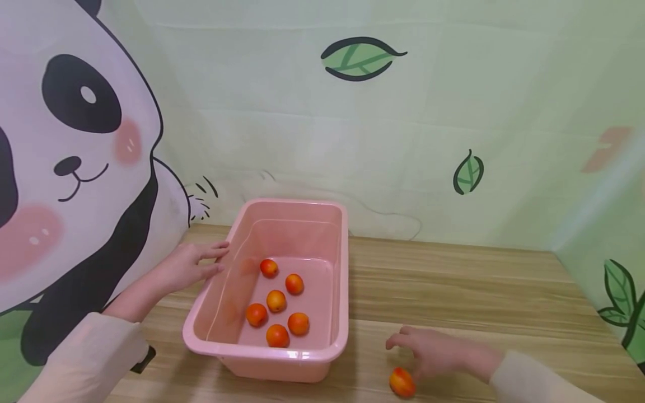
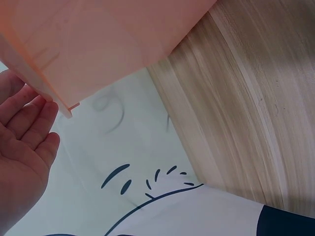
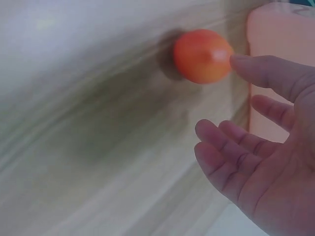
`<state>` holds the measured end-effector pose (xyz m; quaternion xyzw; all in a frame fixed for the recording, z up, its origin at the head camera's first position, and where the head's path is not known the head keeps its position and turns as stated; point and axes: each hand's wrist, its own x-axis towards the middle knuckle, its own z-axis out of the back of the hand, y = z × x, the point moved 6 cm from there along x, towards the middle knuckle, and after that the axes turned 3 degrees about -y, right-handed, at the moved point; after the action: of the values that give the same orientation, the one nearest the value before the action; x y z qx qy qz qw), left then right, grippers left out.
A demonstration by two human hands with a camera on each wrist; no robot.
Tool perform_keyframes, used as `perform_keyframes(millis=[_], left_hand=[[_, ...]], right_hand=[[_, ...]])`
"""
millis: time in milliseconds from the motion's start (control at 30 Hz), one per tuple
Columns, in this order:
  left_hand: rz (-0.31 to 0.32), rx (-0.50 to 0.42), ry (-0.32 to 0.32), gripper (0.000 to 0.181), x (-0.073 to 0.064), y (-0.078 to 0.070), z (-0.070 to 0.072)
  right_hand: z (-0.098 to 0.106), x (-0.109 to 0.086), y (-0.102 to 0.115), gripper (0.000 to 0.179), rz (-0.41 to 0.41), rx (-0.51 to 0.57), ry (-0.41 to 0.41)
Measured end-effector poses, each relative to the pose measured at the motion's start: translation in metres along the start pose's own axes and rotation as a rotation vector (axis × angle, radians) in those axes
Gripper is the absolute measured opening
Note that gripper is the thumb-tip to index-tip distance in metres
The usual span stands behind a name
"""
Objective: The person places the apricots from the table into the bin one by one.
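A pink plastic tub (image 1: 342, 280) stands on the wooden table, and several small round orange-red fruits (image 1: 276, 301) lie on its floor. At the tub's left side, my left hand (image 1: 194, 266) touches the rim with its fingers extended; the left wrist view shows the fingertips against the underside of the rim (image 2: 59, 101). To the right of the tub, one more orange-red fruit (image 1: 402, 383) sits on the tabletop. Just beside it hovers my right hand (image 1: 435, 351), fingers spread and slightly bent. Its thumb tip (image 3: 241, 63) meets the fruit's edge in the right wrist view; whether they touch I cannot tell.
The wooden tabletop (image 1: 478, 291) extends to the right of the tub. Behind it hangs a pale green cloth backdrop (image 1: 282, 101) with printed leaves and a large panda (image 1: 90, 168) at the left. A small dark object (image 1: 144, 360) shows by the left sleeve.
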<state>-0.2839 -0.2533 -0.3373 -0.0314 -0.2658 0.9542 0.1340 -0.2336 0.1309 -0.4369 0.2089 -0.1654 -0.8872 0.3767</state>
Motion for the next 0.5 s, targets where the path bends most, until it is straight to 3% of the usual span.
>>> perform_keyframes(millis=[333, 500], left_hand=[[0.0, -0.006, 0.0, 0.046, 0.0, 0.0, -0.001], [-0.002, -0.001, -0.003, 0.046, -0.001, 0.0, 0.0]], right_hand=[[-0.021, -0.009, -0.008, 0.063, 0.015, 0.048, -0.003], [-0.03, -0.009, -0.009, 0.059, 0.046, 0.06, -0.007]])
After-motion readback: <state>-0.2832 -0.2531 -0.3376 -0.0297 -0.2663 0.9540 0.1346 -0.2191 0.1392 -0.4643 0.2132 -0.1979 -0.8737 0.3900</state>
